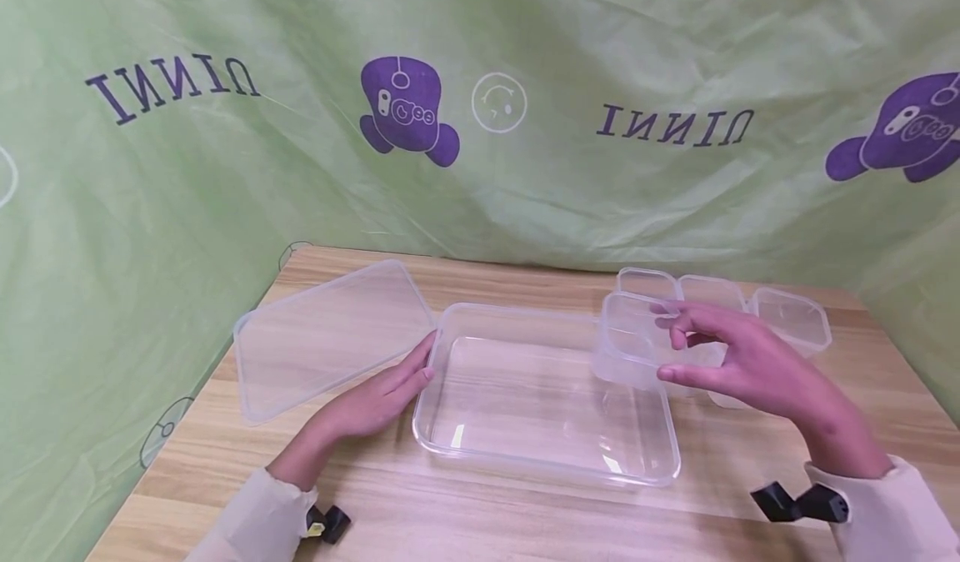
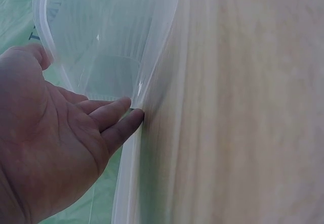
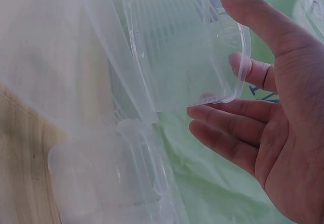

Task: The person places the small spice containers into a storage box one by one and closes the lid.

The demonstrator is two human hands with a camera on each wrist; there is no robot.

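Note:
A large clear rectangular plastic box (image 1: pixel 525 464) sits open-topped on the wooden table. My left hand (image 1: pixel 382 397) rests against its left wall; in the left wrist view the fingers (image 2: pixel 114 114) are fairly straight, and the thumb is near the rim. My right hand (image 1: pixel 738 360) holds a small clear plastic container (image 1: pixel 626 368) over the box's right end. From the right wrist view, the thumb lies at this small container's rim (image 3: pixel 245 57) and the other fingers touch its far side and underside.
Several similar small containers (image 1: pixel 791 318) stand together at the right, behind and beside my right hand. A flat translucent lid (image 1: pixel 330 341) lies left of the box. Green printed fabric (image 1: pixel 525 203) hangs behind the wooden table (image 1: pixel 420 516) and along its sides.

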